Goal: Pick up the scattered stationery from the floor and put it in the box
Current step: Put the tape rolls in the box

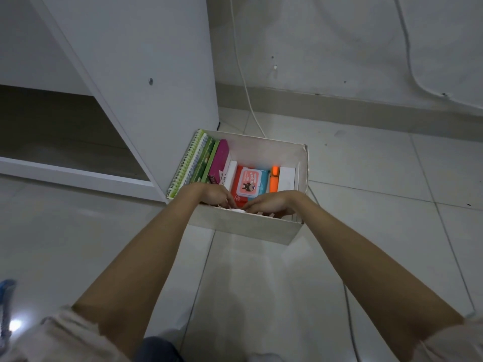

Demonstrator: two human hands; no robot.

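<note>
Both hands reach forward into the white box (248,226) that sits on the floor (366,231) at the centre of the frame, just beside the foot of a white cabinet (146,100) on its left; the left hand (215,195) and the right hand (271,203) meet over the near wall of the box, fingers curled downward, with a small white object (238,210) between their fingertips right at the rim; whether either hand pinches it or only touches it, I cannot tell, since the fingertips are small and partly hidden behind the wall

Inside the box, toward the upper left, a spiral notebook (187,163) and a magenta book (219,162) stand on edge against the left wall, their long axes running from near to far; a red wipes packet (250,180) lies flat in the middle, and an orange highlighter (274,180) lies just to its right, also pointing near to far; no stationery shows on the visible floor tiles, so the task looks close to done

The white object sits directly under the fingertips, equally near to both hands, so the next move likely needs only a short lowering into the free strip along the near wall; a cable (248,95) trails down the wall behind the box
</note>
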